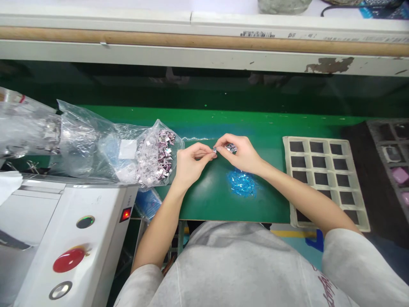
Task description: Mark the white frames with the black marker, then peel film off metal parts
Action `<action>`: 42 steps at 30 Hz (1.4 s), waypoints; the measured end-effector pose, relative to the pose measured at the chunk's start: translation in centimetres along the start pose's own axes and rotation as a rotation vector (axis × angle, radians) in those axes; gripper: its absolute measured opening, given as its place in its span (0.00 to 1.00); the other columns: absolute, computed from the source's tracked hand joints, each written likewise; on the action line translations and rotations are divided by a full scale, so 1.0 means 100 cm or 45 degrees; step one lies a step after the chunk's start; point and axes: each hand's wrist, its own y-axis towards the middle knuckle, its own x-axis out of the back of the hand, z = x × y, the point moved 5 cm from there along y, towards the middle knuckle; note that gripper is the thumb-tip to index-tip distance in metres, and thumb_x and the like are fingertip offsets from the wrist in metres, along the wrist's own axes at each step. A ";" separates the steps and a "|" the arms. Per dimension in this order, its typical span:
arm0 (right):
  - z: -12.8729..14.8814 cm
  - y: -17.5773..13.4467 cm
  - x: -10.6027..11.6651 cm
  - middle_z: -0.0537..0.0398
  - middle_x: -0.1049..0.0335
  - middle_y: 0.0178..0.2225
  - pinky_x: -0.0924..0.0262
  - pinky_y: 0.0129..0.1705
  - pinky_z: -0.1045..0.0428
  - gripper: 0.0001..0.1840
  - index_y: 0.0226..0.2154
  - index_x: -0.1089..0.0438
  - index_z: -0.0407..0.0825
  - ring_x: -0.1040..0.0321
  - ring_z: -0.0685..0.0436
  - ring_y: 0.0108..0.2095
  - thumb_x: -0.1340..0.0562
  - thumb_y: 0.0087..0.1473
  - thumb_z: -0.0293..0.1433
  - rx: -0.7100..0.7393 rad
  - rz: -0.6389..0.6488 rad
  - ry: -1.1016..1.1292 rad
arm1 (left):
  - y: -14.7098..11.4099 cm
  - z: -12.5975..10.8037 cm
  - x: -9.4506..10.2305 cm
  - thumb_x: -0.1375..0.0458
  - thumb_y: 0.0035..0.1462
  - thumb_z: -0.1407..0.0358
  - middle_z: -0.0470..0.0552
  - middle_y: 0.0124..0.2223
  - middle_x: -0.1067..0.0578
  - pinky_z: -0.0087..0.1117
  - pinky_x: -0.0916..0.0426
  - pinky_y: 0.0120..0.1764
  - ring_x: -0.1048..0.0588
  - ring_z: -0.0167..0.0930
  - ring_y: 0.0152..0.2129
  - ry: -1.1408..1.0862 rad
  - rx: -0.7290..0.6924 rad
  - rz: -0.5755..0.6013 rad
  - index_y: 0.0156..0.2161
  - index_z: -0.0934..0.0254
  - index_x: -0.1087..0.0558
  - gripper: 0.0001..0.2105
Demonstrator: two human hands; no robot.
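My left hand (192, 164) and my right hand (240, 152) meet over the green table, thumbs and forefingers pinched together. Between their fingertips is a small shiny metal piece (214, 150), too small to tell its exact kind. Several similar small metal pieces (231, 147) lie just behind my right hand, partly hidden by it. Below that hand a loose heap of thin blue film strips (243, 183) rests on the table. To the left of my left hand, a clear plastic bag (110, 128) lies open with many small metal pieces (165, 155) at its mouth.
A pale compartment tray (288, 155) stands at right under my right forearm, beside a dark foam block (367, 170). A white machine (96, 230) with a red button (68, 260) occupies the lower left. A shelf edge (191, 40) crosses the back. The green table's (271, 204) front edge is near my body.
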 end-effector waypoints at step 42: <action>-0.096 0.042 0.049 0.47 0.24 0.43 0.31 0.58 0.31 0.06 0.42 0.24 0.52 0.29 0.30 0.50 0.34 0.61 0.28 -0.119 -0.171 -0.636 | 0.009 -0.015 0.049 0.31 0.59 0.61 0.51 0.31 0.17 0.42 0.29 0.38 0.22 0.41 0.32 0.962 -0.129 0.402 0.29 0.54 0.18 0.07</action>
